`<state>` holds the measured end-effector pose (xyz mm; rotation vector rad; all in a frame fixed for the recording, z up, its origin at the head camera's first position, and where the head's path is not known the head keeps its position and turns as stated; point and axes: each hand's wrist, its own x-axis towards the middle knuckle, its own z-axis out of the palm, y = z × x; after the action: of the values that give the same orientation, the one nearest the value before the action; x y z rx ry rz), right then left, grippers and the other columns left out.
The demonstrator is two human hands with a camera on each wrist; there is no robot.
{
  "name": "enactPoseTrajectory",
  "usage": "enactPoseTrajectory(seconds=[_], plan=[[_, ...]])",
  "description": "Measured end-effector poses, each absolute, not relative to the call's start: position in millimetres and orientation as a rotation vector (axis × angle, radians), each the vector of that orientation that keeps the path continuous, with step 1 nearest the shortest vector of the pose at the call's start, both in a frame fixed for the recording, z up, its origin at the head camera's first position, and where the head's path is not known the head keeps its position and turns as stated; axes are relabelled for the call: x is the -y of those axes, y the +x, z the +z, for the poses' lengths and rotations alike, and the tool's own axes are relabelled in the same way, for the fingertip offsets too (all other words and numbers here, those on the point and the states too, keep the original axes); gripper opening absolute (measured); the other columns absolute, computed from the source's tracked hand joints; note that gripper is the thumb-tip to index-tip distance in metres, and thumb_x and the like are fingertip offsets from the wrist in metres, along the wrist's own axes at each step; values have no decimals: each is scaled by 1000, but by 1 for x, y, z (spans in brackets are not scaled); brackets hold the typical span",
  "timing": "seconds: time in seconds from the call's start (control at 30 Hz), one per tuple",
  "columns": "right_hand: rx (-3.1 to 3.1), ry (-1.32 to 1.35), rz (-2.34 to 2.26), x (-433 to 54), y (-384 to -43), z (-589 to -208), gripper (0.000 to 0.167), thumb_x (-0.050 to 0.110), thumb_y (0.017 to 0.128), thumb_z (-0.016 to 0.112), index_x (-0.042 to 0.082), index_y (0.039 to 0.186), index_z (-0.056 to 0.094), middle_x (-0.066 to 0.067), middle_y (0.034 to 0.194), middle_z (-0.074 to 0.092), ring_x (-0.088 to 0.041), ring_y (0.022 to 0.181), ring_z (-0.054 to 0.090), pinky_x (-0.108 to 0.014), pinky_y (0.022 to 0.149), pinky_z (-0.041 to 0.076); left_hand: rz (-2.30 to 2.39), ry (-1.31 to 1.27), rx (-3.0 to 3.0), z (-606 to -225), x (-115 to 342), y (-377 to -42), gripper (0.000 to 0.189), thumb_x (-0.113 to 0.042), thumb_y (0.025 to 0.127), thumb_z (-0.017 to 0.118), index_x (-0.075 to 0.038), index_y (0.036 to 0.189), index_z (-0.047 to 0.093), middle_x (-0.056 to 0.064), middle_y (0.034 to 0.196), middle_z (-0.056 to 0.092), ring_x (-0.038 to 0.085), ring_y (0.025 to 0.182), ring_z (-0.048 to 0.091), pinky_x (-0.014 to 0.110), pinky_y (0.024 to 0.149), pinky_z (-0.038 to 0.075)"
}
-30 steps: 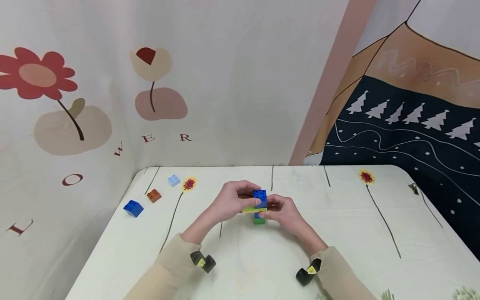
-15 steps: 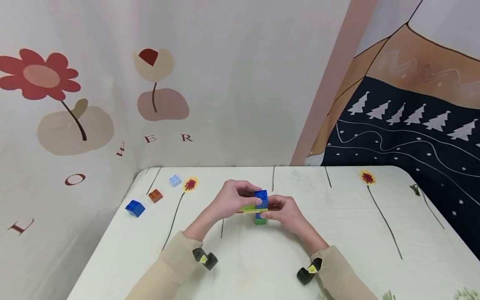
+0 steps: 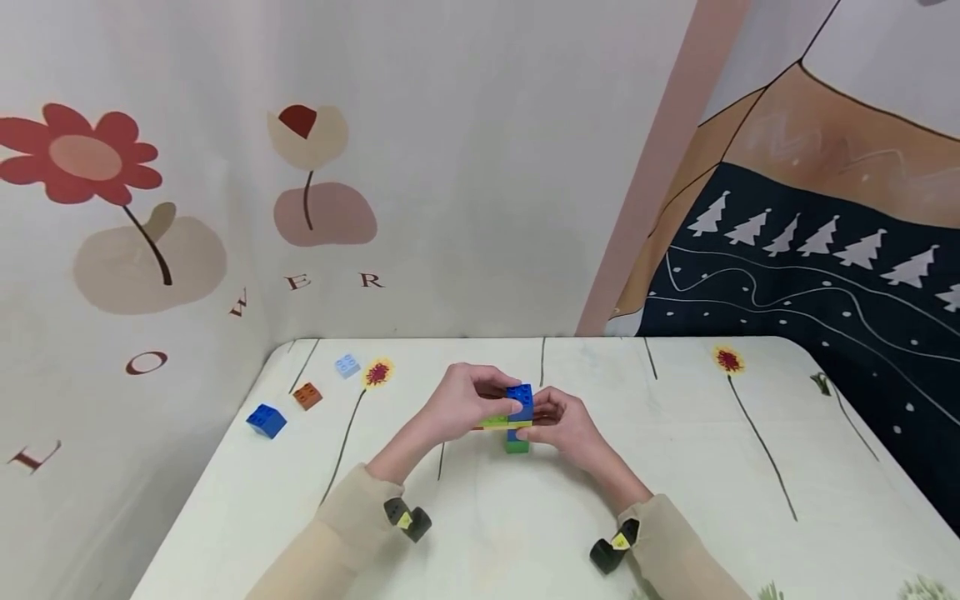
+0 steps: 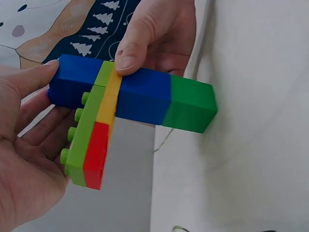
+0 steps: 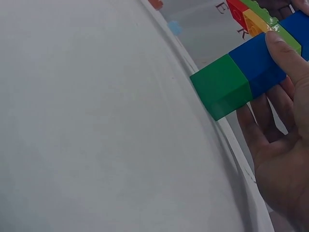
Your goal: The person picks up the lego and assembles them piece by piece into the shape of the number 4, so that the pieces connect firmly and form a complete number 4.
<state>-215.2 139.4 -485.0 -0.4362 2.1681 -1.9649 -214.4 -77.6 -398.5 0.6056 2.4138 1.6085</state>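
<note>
Both hands are on a stack of toy building bricks near the middle of the table. My left hand point(image 3: 461, 406) pinches the blue brick point(image 3: 522, 400) on top between thumb and fingers. My right hand point(image 3: 567, 427) grips lower down, its thumb at the seam of the yellow plate point(image 4: 109, 100) and the lower blue brick point(image 4: 145, 98). The green brick point(image 4: 191, 104) forms the stack's bottom end. Between the two blue bricks, a light green layer point(image 4: 87, 137) juts sideways towards my left palm, with a red piece point(image 4: 96, 154) under its outer end.
Loose bricks lie at the table's left: a blue one point(image 3: 266, 421), an orange-brown one point(image 3: 307, 396) and a light blue one point(image 3: 347, 365). A flower-printed white cloth point(image 3: 495, 533) covers the table. Behind it hangs a printed curtain point(image 3: 480, 167).
The head view shifts slightly. Both hands keep the same grip on the brick stack, which looks unchanged.
</note>
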Motion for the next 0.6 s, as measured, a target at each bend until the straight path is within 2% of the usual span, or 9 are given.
enactPoseTrajectory(seconds=[0.43, 0.6], plan=[[-2160, -494, -1989, -138, -215, -480, 32, 5, 86, 83, -5, 108, 61, -12, 106, 69, -26, 101, 69, -29, 89, 57, 1567, 620, -2454, -395, 76, -215, 25, -12, 89, 82, -7, 114, 77, 4, 103, 75, 18, 93, 72, 35, 86, 59], [-2177, -458, -1978, -139, -214, -485, 32, 5, 86, 83, -4, 108, 61, -12, 107, 69, -26, 101, 68, -28, 90, 57, 1553, 647, -2427, -396, 81, -209, 31, -15, 94, 77, -9, 124, 73, 6, 115, 74, 23, 104, 71, 36, 90, 58]])
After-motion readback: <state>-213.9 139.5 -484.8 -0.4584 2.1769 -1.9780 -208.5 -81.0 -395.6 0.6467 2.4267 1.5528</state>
